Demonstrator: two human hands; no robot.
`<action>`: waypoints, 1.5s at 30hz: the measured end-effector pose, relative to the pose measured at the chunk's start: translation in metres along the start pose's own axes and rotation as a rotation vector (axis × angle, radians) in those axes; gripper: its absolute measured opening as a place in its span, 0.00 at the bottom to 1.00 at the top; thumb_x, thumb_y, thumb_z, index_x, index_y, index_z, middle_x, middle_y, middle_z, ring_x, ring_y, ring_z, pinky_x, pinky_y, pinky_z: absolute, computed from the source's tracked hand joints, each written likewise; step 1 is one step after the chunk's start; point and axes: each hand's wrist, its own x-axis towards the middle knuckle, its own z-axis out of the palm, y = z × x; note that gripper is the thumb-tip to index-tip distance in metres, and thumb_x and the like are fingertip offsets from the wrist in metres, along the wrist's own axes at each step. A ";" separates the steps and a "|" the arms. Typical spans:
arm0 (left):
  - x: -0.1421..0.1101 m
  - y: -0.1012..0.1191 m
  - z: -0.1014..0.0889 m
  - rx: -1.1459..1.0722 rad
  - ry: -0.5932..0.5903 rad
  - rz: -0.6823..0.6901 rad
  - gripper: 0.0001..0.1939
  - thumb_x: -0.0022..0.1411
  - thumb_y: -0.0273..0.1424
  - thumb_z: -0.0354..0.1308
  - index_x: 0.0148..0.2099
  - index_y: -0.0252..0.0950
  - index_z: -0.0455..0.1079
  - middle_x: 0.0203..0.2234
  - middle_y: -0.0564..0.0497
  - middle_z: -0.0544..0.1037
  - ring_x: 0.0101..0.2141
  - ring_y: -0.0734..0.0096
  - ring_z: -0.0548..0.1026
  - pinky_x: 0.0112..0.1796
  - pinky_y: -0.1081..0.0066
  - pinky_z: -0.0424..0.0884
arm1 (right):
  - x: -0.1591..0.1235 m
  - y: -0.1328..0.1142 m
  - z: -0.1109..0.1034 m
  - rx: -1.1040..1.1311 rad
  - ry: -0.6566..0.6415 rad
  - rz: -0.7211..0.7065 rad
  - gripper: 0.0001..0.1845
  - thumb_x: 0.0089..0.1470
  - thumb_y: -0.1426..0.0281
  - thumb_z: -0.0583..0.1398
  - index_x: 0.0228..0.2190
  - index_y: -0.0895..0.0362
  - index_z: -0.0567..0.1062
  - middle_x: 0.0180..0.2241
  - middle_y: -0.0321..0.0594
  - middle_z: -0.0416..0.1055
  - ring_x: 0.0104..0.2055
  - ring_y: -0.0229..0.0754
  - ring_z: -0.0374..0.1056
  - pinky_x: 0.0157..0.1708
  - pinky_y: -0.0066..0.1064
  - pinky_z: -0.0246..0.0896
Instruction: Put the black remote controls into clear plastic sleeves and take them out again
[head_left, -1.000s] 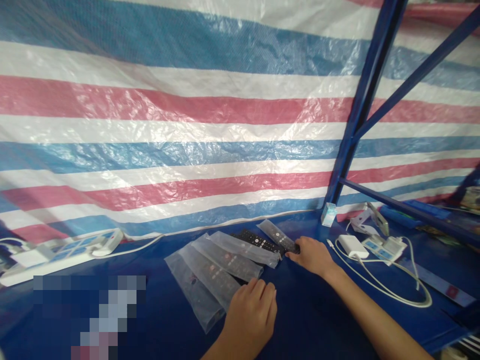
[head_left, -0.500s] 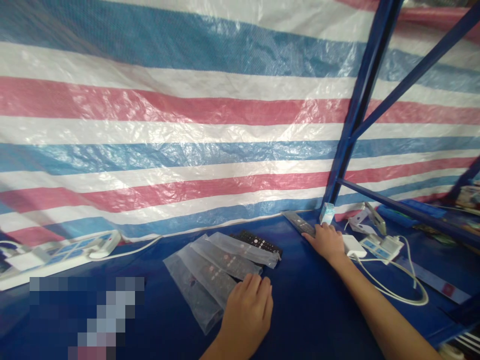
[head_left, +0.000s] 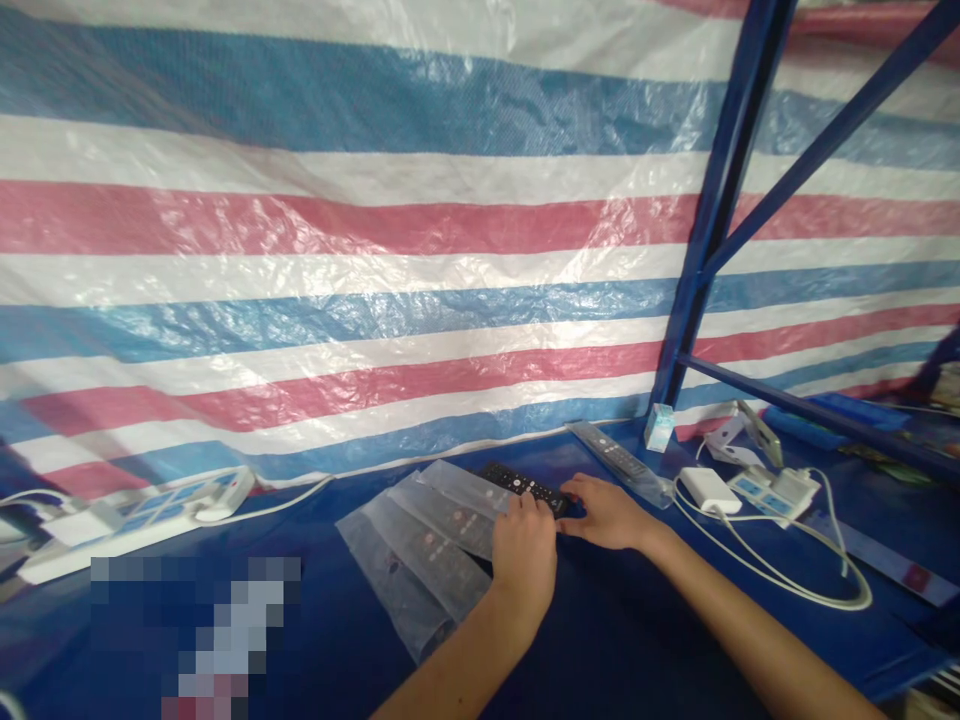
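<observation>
The left hand [head_left: 527, 540] is bent with its fingers curled down over the near ends of some see-through bags [head_left: 431, 540]. I cannot tell if it is holding on to them or just pressing, because the back of the hand hides the fingertips. The bags are spread out like a fan to the left of the left hand, one lying partly on the next, and dark remotes show through the plastic. Just past the left hand's knuckles is a black remote [head_left: 517, 480] with little white marks on its buttons. Part of it is under a bag, and its other end points at the right hand [head_left: 600, 512]. The right hand has its thumb and fingers bent around that end, close beside the left hand, but I cannot tell if it is squeezing. Behind the right hand and a bit to its right, another bagged remote [head_left: 619, 455] lies by itself, slanting. A small light-blue and white box [head_left: 659, 428] stands past that, farther from the right hand. To the right of the right hand are a white charger [head_left: 709, 491] and a loopy white cord [head_left: 780, 592]. Both hands are over a blue table [head_left: 622, 620].
</observation>
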 end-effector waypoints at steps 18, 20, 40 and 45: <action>0.031 -0.003 0.005 -0.032 0.063 0.027 0.12 0.66 0.22 0.45 0.43 0.34 0.70 0.37 0.45 0.74 0.40 0.65 0.75 0.37 0.71 0.71 | -0.015 0.033 -0.033 0.032 0.193 0.282 0.18 0.46 0.54 0.60 0.29 0.55 0.80 0.32 0.42 0.78 0.35 0.47 0.72 0.30 0.30 0.57; 0.037 0.000 0.008 -0.043 -0.012 0.020 0.12 0.64 0.20 0.46 0.44 0.32 0.70 0.38 0.43 0.75 0.40 0.64 0.76 0.38 0.70 0.71 | -0.021 0.039 -0.041 0.076 0.214 0.290 0.18 0.46 0.54 0.60 0.27 0.55 0.80 0.30 0.41 0.77 0.33 0.45 0.71 0.28 0.29 0.56; 0.090 -0.014 0.019 -0.337 -0.162 -0.161 0.10 0.58 0.27 0.56 0.39 0.33 0.78 0.38 0.40 0.80 0.43 0.62 0.77 0.43 0.74 0.69 | -0.061 0.055 -0.084 0.254 -0.067 0.225 0.19 0.44 0.54 0.60 0.22 0.58 0.77 0.20 0.35 0.67 0.26 0.40 0.64 0.24 0.28 0.50; 0.092 -0.020 0.014 -0.321 -0.161 -0.169 0.12 0.60 0.27 0.53 0.40 0.33 0.78 0.38 0.42 0.81 0.42 0.63 0.77 0.43 0.74 0.69 | -0.061 0.053 -0.083 0.260 -0.080 0.200 0.19 0.43 0.54 0.61 0.24 0.57 0.79 0.22 0.35 0.70 0.27 0.40 0.64 0.24 0.28 0.50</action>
